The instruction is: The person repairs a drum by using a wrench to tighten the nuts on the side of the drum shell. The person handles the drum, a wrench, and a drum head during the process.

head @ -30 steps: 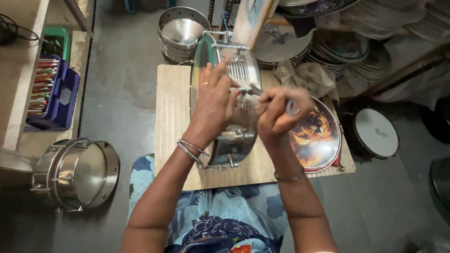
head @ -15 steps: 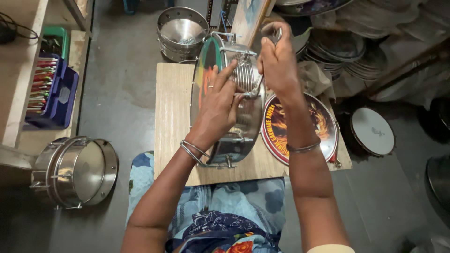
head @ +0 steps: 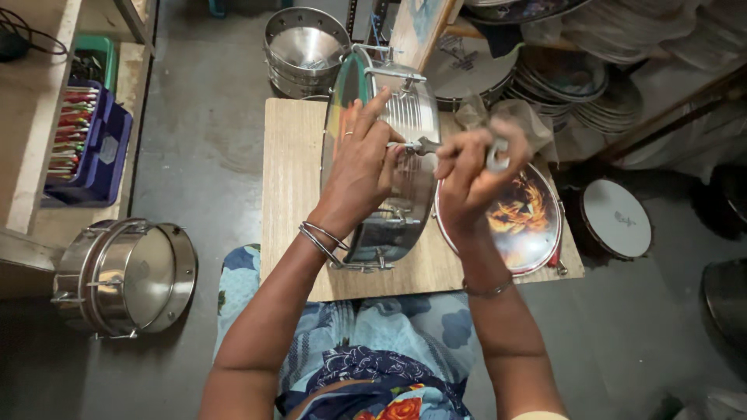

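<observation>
A low wooden board (head: 289, 202) served as the work surface, laid over a grey concrete floor (head: 202, 148) in a cramped workshop. On the board a shiny metal drum shell (head: 393, 210) stood on its edge, its tuning rods and lugs facing up and toward the person. The left hand (head: 359, 167) lay spread over the top of the shell, fingers open and pressing on the metal, bangles at the wrist. The right hand (head: 471, 175) was closed in a fist round a small metal tuning key (head: 493, 155), held just beside the shell at one of its upper lugs; whether the key was seated on the lug could not be told. Flat on the board to the right of the shell lay a round drumhead with a flame picture (head: 520, 219), partly under the right forearm. On the floor to the left lay another steel drum (head: 124, 276) on its side, and beyond the board stood a stack of empty steel shells (head: 305, 48). A wooden shelf at the left edge held a blue tray of tools (head: 82, 144). To the upper right, stacks of round drumheads (head: 580, 85) leaned together, and a white drumhead (head: 616, 218) lay on the floor.
</observation>
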